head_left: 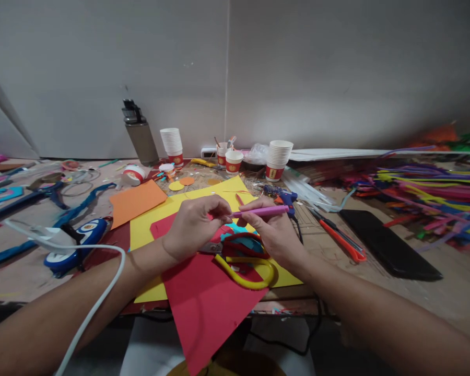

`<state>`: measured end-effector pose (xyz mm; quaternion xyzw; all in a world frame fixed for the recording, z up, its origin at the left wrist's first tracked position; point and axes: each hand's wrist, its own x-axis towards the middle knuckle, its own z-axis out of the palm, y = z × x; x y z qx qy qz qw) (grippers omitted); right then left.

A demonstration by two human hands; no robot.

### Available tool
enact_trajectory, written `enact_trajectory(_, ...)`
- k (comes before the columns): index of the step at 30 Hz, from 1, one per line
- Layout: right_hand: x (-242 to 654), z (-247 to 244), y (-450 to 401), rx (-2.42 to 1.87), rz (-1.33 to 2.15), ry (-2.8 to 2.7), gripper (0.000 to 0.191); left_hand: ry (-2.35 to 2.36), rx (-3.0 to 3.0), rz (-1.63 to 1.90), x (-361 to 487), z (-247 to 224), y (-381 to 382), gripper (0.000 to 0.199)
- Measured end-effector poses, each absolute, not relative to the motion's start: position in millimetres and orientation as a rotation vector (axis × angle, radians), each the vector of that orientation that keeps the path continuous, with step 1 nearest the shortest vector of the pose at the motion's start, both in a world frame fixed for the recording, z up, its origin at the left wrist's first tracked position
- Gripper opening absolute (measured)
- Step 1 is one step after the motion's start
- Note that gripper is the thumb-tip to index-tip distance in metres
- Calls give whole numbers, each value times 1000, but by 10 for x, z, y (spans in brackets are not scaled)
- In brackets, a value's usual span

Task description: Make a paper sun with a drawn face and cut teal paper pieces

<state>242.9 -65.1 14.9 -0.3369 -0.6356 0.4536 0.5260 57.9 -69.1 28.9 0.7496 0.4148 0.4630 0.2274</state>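
Note:
My right hand point(276, 230) is closed round a pink-purple pen point(268, 211), held level with its narrow end pointing left. At that end my left hand point(198, 222) is closed in a pinch; what lies between its fingertips is too small to make out. Beneath both hands are a red paper sheet point(207, 303) and a larger yellow sheet point(152, 292). Between the hands, partly hidden, lie turquoise pieces point(238, 230) with a dark red rim. A yellow bent loop point(254, 286) rests on the red sheet, which overhangs the table's front edge.
Right stand a blue glue gun point(288, 197), an orange utility knife point(342, 240), a black phone point(387, 243) and colourful pipe cleaners point(434, 193). Stacked paper cups point(279, 156) and a bottle point(141, 138) stand behind. A white cable point(119, 266) crosses my left forearm.

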Motion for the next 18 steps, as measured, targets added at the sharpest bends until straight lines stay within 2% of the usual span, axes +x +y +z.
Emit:
enact_trajectory(2,2442,176,-636,-812,1073,-1523,21,1125,2017,1281,596,302,-676,5)
enact_trajectory(6,2484,230,-631,-789,1018,-1557,21,1052,1895,1289,612,338,-635,20)
enact_trajectory(10,2491,215,-629,-802,978,-1608,19,1071,1935,1164,580,361,-613,11)
enact_trajectory(18,2496,194,-625,-848,900,-1655,17,982,1740,973,527,372,-588,15)
